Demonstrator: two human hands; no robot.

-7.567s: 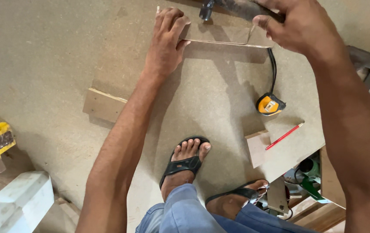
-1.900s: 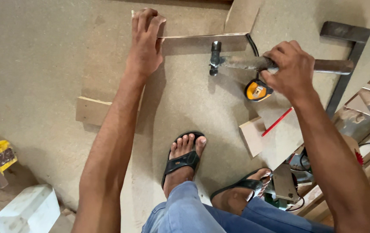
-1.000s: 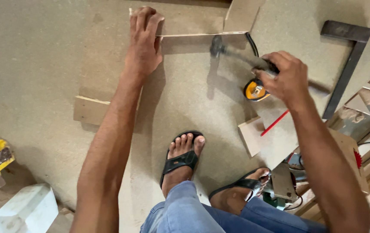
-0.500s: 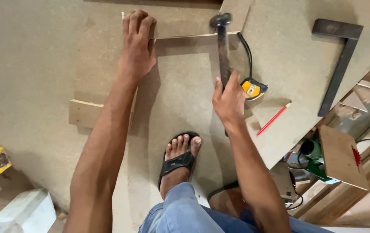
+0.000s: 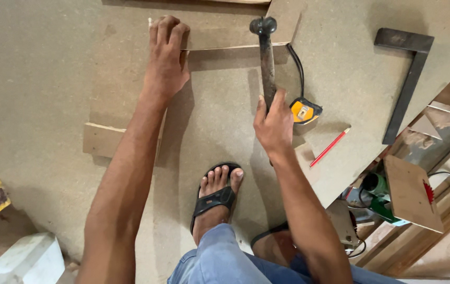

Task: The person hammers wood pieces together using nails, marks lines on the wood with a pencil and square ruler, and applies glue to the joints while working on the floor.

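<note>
My left hand (image 5: 166,58) presses down on the left end of a thin wooden strip (image 5: 225,39) that lies across a large particle board sheet (image 5: 46,79). My right hand (image 5: 273,123) grips the handle of a dark hammer (image 5: 266,58). The hammer's head rests on the strip near its right end. My foot in a black sandal (image 5: 215,200) stands on the board below the hands.
A yellow tape measure (image 5: 303,111) and a red pencil (image 5: 330,147) lie right of my right hand. A dark metal square (image 5: 406,79) sits at the far right. A small wooden offcut (image 5: 101,141) lies left. Power tools (image 5: 377,192) and wood pieces crowd the lower right.
My right hand swung the hammer from lying sideways to pointing up, and its head came down onto the strip. The left hand stayed on the strip.
</note>
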